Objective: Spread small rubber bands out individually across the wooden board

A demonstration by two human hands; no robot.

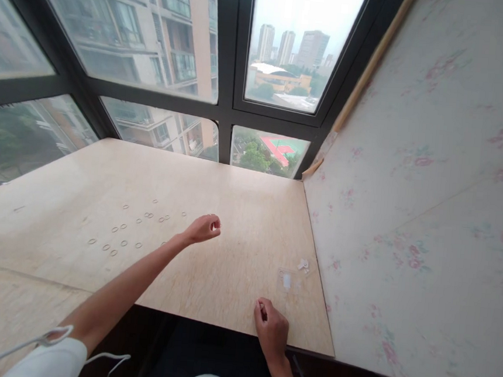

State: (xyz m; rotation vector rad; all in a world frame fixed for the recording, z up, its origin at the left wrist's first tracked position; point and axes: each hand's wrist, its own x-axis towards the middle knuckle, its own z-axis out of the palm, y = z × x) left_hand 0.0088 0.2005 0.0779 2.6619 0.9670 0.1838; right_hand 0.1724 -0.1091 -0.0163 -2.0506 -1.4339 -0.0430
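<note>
My left hand [203,229] is stretched out over the middle of the sill, its fingers curled closed. Whatever it may hold is too small or hidden to make out. Several thin rings [124,243] lie scattered on the surface to its left, apart from one another. Close to the front edge, my right hand [271,326] is closed with thumb and fingers pressed together. Its contents, if any, are hidden. Beyond it lies a small clear plastic bag or box [286,281] with a white label, and beside that a crumpled white scrap [303,266].
The pale marble-patterned sill [230,280] runs up to dark window frames [227,92]. A wall with floral wallpaper [410,237] bounds it on the right. A white cable [51,335] hangs by my left elbow.
</note>
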